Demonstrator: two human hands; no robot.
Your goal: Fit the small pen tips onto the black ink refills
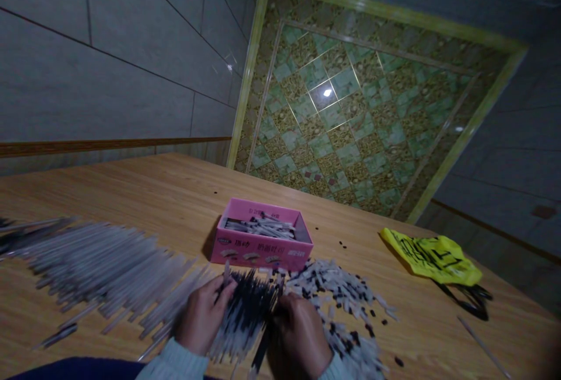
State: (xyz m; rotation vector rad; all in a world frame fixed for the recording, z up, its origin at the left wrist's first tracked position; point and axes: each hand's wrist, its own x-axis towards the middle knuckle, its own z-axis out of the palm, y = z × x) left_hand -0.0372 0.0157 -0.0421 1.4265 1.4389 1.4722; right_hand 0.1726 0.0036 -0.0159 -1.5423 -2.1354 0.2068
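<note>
My left hand is closed, with a thin translucent tube pinched upright between thumb and fingers. To its right, my right hand is curled, fingers pointing down and in; what it grips is dark and blurred. Between my hands lies a pile of slim black-ended sticks. A black strip lies by my right hand's near side. Just beyond my hands stands a pink box, holding several white and black sticks. Right of it are heaps of small white and black pieces.
Many translucent tubes lie in rows across the left of the wooden table. A yellow bag with black straps lies at the right. Near it is a thin stick. Tiled walls surround the table.
</note>
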